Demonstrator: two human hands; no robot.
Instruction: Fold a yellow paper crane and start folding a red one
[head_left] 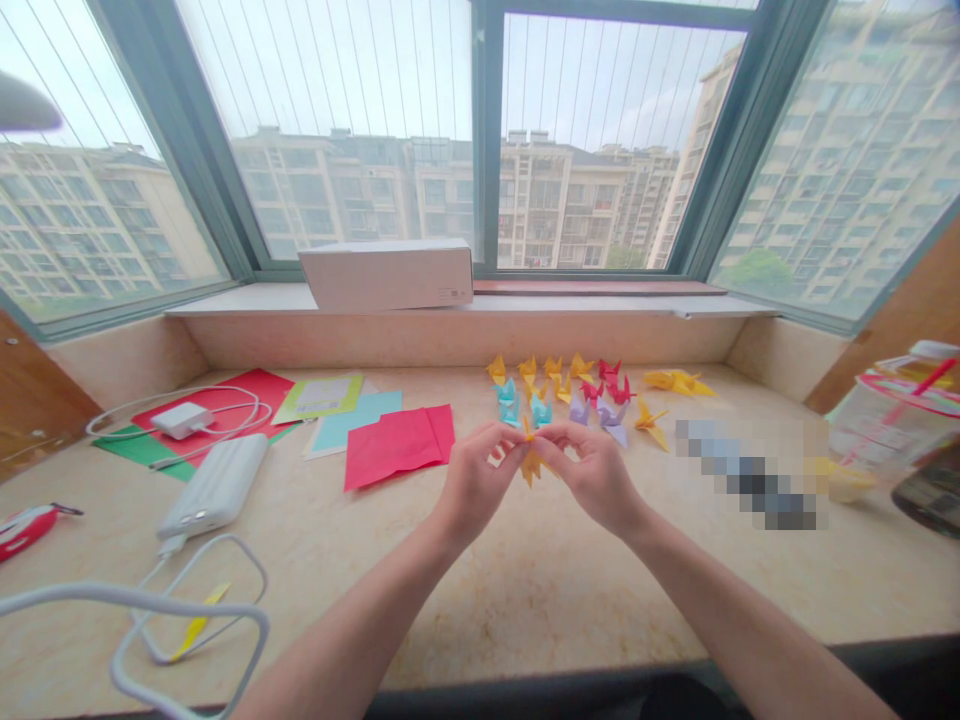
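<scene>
Right, we're live at the counter, and both hands are up and working over the pale stone counter top (pixel 525 590). The left hand (pixel 476 480) and the right hand (pixel 592 475) are each grasping a small yellow origami piece (pixel 532 465), pinching it between thumbs and forefingers, and neither hand is clenched, with the other fingers curling loosely. The piece sits right between the hands, held clear of the counter, and the fingers hide much of it, so its exact shape is hard to call. That's a nice tight pinch, and it's the right way to handle paper this small: keep the grip close to the crease, pull evenly from both sides, and let the fingertips do the work. Just beyond, a flock of origami cranes (pixel 578 408) in yellow, teal, purple and red sits in loose rows. Over to the left lie a red paper sheet (pixel 397 447), a pale blue paper sheet (pixel 352 425) and a white power bank (pixel 212 487). On the right, a plastic cup (pixel 892 425) holds a pink straw (pixel 926 378), and a white cardboard box (pixel 386 275) sits up on the window sill (pixel 600 300)
</scene>
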